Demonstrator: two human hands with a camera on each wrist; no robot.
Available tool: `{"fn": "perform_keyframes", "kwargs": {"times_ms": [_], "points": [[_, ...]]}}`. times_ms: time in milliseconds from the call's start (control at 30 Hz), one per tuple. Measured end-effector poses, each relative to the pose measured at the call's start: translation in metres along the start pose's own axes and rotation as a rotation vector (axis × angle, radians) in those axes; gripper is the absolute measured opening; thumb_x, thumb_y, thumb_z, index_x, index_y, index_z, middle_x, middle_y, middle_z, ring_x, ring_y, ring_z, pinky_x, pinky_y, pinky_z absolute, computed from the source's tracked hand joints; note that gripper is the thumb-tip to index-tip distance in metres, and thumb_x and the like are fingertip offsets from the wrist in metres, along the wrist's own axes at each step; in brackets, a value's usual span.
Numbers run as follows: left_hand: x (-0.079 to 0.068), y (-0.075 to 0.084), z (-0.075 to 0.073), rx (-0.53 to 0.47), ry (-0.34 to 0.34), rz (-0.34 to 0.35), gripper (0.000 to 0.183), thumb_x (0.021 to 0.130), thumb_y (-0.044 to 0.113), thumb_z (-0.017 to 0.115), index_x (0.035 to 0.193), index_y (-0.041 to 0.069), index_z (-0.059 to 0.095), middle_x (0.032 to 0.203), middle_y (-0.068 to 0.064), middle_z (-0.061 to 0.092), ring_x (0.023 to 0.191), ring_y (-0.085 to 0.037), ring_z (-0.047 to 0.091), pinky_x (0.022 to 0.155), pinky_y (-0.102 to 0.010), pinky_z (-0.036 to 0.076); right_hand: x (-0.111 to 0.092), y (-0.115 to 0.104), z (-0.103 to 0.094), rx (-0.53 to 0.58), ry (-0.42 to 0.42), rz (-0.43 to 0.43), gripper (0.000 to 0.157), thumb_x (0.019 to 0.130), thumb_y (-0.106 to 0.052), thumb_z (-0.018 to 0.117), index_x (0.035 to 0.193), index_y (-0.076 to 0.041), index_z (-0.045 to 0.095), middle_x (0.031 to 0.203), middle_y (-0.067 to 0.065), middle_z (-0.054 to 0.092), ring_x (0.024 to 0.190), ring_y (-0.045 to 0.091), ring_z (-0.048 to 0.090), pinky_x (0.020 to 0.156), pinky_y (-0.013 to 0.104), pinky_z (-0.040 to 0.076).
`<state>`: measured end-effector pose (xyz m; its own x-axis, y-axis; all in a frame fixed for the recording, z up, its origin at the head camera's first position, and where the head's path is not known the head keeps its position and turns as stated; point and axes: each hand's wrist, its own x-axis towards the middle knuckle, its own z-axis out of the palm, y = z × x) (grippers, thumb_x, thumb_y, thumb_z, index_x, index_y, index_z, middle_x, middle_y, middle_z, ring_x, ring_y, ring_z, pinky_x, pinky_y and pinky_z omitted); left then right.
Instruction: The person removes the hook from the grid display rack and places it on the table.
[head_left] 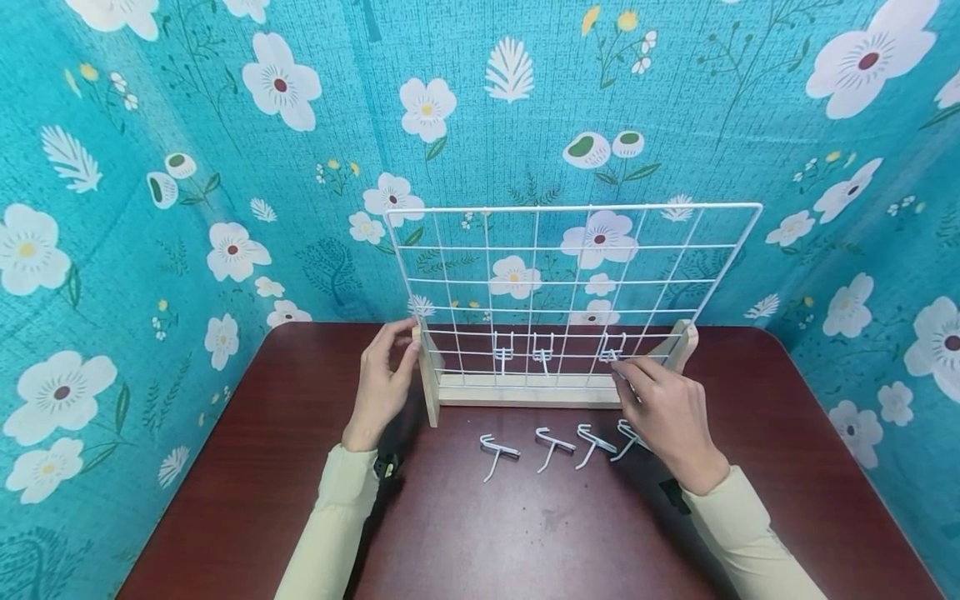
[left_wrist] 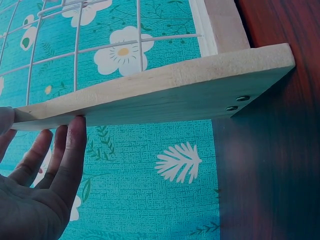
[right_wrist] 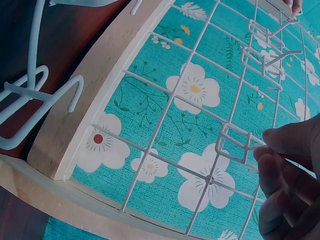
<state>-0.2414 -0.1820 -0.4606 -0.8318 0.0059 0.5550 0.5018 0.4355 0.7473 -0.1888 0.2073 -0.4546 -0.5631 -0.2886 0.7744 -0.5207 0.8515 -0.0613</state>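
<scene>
A white wire grid rack (head_left: pixel 577 247) stands upright in a wooden base. My left hand (head_left: pixel 384 387) holds the upper end of its left wooden side piece (left_wrist: pixel 150 87), thumb at one edge and fingertips against the outer face. My right hand (head_left: pixel 667 408) pinches the prong of a white wire hook (right_wrist: pixel 234 142) between thumb and index finger; this hook sits on the grid at the right. Two other hooks, a left one (head_left: pixel 503 350) and a middle one (head_left: pixel 543 350), hang on the same lower wires.
Several loose hooks lie in a row on the dark red table (head_left: pixel 510 550) before the rack, among them a leftmost hook (head_left: pixel 498 452); the rightmost is partly hidden by my right hand. A blue flowered cloth (head_left: pixel 480 150) hangs behind and at both sides.
</scene>
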Motion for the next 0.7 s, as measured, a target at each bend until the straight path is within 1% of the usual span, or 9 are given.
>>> {"fn": "perform_keyframes", "kwargs": {"times_ms": [67, 133, 267, 300, 433, 533, 633, 700], "points": [[0.0, -0.001, -0.0007, -0.003, -0.003, 0.01, 0.03, 0.103, 0.01, 0.065, 0.133, 0.006, 0.066, 0.124, -0.014, 0.07, 0.101, -0.025, 0.071, 0.072, -0.04, 0.065, 0.0003, 0.0, -0.0005, 0.006, 0.006, 0.002, 0.024, 0.078, 0.001, 0.084, 0.101, -0.004, 0.081, 0.088, 0.011, 0.078, 0.061, 0.027, 0.071, 0.042, 0.04, 0.05], [0.0, -0.001, -0.0014, -0.006, -0.007, 0.018, 0.03, 0.103, 0.012, 0.065, 0.133, 0.007, 0.066, 0.124, -0.012, 0.07, 0.101, -0.023, 0.072, 0.073, -0.041, 0.066, 0.0002, 0.0002, -0.0006, 0.023, 0.013, 0.012, 0.023, 0.078, 0.001, 0.084, 0.1, -0.005, 0.081, 0.087, 0.011, 0.078, 0.062, 0.028, 0.072, 0.044, 0.042, 0.051], [0.0003, -0.0011, -0.0025, 0.006, -0.017, 0.015, 0.03, 0.104, 0.013, 0.064, 0.133, 0.006, 0.065, 0.125, -0.013, 0.07, 0.102, -0.022, 0.071, 0.074, -0.035, 0.065, -0.0003, 0.0016, -0.0005, 0.071, 0.025, 0.037, 0.02, 0.079, -0.001, 0.082, 0.098, -0.006, 0.08, 0.086, 0.01, 0.078, 0.064, 0.028, 0.072, 0.048, 0.046, 0.053], [0.0003, -0.0008, -0.0027, 0.007, -0.02, 0.012, 0.03, 0.104, 0.013, 0.064, 0.133, 0.005, 0.065, 0.125, -0.013, 0.07, 0.103, -0.022, 0.071, 0.075, -0.034, 0.065, -0.0002, 0.0017, -0.0007, 0.086, 0.03, 0.045, 0.02, 0.079, -0.001, 0.081, 0.097, -0.007, 0.08, 0.085, 0.01, 0.078, 0.063, 0.027, 0.072, 0.048, 0.045, 0.052], [0.0005, 0.0001, -0.0027, 0.013, -0.024, 0.01, 0.03, 0.104, 0.012, 0.063, 0.134, 0.004, 0.065, 0.124, -0.014, 0.07, 0.103, -0.022, 0.071, 0.075, -0.025, 0.063, 0.0008, 0.0011, -0.0014, 0.121, 0.054, 0.066, 0.018, 0.079, 0.001, 0.08, 0.095, -0.006, 0.08, 0.083, 0.009, 0.078, 0.059, 0.023, 0.069, 0.048, 0.041, 0.048], [0.0003, 0.0001, -0.0025, 0.007, -0.025, 0.01, 0.03, 0.105, 0.012, 0.063, 0.134, 0.004, 0.065, 0.123, -0.014, 0.07, 0.103, -0.023, 0.071, 0.074, -0.02, 0.061, 0.002, 0.0004, -0.0029, 0.126, 0.063, 0.08, 0.015, 0.08, 0.0, 0.08, 0.094, -0.006, 0.08, 0.082, 0.009, 0.078, 0.058, 0.021, 0.068, 0.049, 0.04, 0.048], [0.0001, -0.0002, -0.0024, 0.002, -0.025, 0.01, 0.031, 0.105, 0.013, 0.063, 0.134, 0.004, 0.064, 0.123, -0.015, 0.069, 0.102, -0.023, 0.071, 0.073, -0.019, 0.061, 0.0029, 0.0007, -0.0047, 0.12, 0.062, 0.089, 0.013, 0.083, -0.001, 0.078, 0.095, -0.005, 0.079, 0.08, 0.01, 0.078, 0.058, 0.019, 0.067, 0.051, 0.039, 0.049], [0.0, -0.0003, -0.0023, 0.0, -0.025, 0.01, 0.031, 0.105, 0.013, 0.063, 0.134, 0.005, 0.065, 0.124, -0.015, 0.069, 0.103, -0.023, 0.071, 0.073, -0.021, 0.062, 0.0035, 0.0012, -0.0052, 0.117, 0.069, 0.094, 0.012, 0.084, 0.0, 0.076, 0.095, -0.004, 0.079, 0.08, 0.01, 0.078, 0.059, 0.02, 0.068, 0.052, 0.04, 0.05]]}}
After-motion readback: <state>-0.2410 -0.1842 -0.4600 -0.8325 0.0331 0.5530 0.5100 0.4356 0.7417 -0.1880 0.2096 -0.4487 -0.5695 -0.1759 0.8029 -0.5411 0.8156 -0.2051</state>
